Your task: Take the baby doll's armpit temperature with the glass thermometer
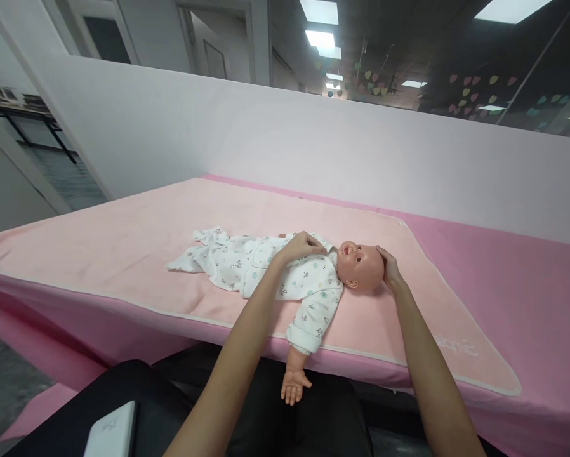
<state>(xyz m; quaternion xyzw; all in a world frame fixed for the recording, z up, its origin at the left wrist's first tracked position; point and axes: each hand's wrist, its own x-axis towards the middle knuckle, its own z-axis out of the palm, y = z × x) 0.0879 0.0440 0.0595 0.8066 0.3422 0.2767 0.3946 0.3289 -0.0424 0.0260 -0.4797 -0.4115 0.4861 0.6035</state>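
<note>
A baby doll [361,268] lies face up across the bed-like table, its head to the right and its legs to the left. It wears a white printed top [308,279] and matching trousers [223,260]. My left hand [304,246] rests on the doll's chest, fingers closed in a pinch at the top's neckline near the chin. Cupped round the crown of the doll's head is my right hand [390,266], with part of its fingers hidden behind the head. The doll's near arm [295,381] hangs over the front edge, palm showing.
A light pink mat [137,235] with white piping covers the darker pink tablecloth [513,285]. Behind it rises a white wall [275,133] topped by glass. A white flat box-shaped device [111,431] lies on my dark-clothed lap at the lower left.
</note>
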